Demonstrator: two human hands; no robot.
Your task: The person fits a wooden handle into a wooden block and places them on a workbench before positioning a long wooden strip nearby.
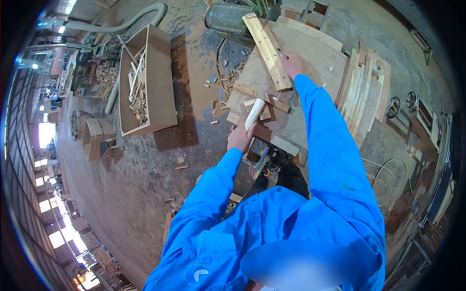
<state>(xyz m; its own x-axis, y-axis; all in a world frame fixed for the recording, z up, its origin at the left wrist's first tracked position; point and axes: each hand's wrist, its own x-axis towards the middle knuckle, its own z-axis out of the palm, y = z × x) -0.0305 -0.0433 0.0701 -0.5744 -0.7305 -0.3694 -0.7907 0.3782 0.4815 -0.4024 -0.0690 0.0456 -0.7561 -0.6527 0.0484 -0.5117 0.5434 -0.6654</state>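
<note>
My left hand [240, 137] is closed around the lower end of a pale rounded wooden piece [254, 114], which points up and slightly right over the near-left edge of the worktable [310, 48]. My right hand [292, 64] rests at the right edge of a long light wooden board [267, 51]; whether its fingers grip the board is hard to make out. That board lies slanted across the table's left side, with small dark marks along it. Between the hands lie short wood offcuts [279, 103], and a longer block [276, 139] sits along the near edge.
A large open wooden box [162, 82] with scrap wood stands on the floor at left. Long curved strips [357, 92] lie on the table's right side. A green machine [225, 18] is beyond the table. Offcuts litter the floor, and a cable [392, 182] loops at right.
</note>
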